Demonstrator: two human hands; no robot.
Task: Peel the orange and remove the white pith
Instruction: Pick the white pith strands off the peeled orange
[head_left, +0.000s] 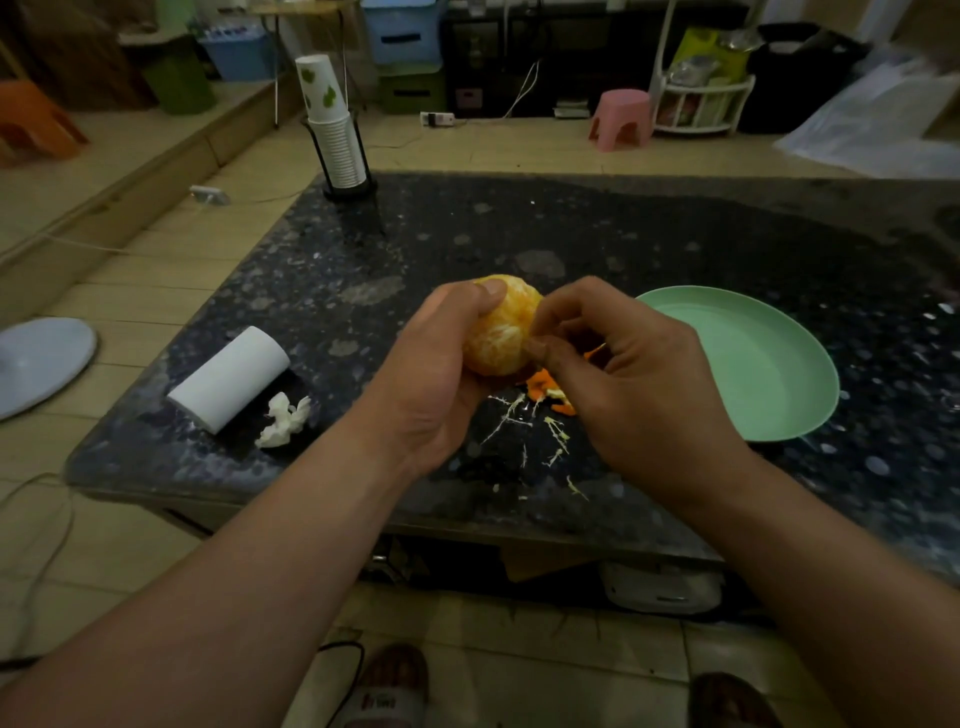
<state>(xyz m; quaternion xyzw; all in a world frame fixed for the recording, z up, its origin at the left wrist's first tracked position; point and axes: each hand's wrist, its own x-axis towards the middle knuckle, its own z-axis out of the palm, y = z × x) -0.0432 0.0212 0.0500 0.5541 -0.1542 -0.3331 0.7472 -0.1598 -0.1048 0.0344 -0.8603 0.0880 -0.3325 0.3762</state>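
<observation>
A peeled orange (501, 332) shows pale segments with bits of white pith, held above the dark stone table (675, 249). My left hand (436, 374) grips it from the left, thumb across its top. My right hand (623, 374) is against the fruit's right side, thumb and fingertips pinched at its surface. Orange peel pieces (545, 389) lie on the table just under the fruit. Thin white pith strands (524, 421) are scattered in front of them.
A pale green plate (769, 364) lies to the right of my hands. A white paper roll (228, 379) and a crumpled tissue (284, 427) lie on the left. A stack of paper cups in a black holder (335, 130) stands at the far left corner.
</observation>
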